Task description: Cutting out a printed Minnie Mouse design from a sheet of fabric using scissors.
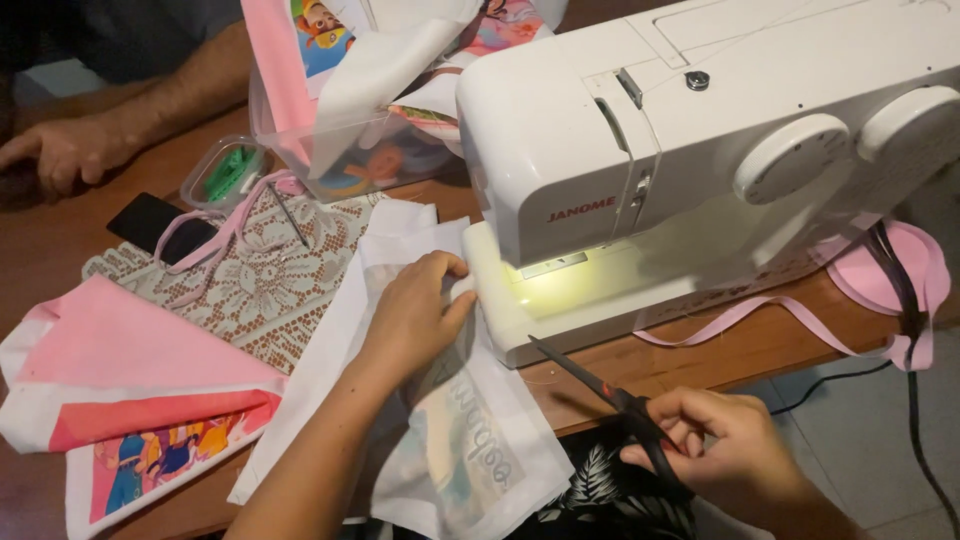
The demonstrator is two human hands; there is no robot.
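My left hand (415, 310) presses flat on a white fabric piece (470, 440) with a faint print, right beside the lit bed of a white sewing machine (700, 150). My right hand (725, 440) grips black-handled scissors (590, 380), blades closed and pointing up-left toward the machine's base. The fabric hangs over the wooden table's front edge.
Pink and cartoon-printed cloth (130, 400) lies at left on a lace mat (270, 280). A clear box of fabric (370, 140), a small lidded container (225, 172), a dark phone (150, 220) and pink ribbon (760, 315) are about. Another person's hand (65, 150) rests at far left.
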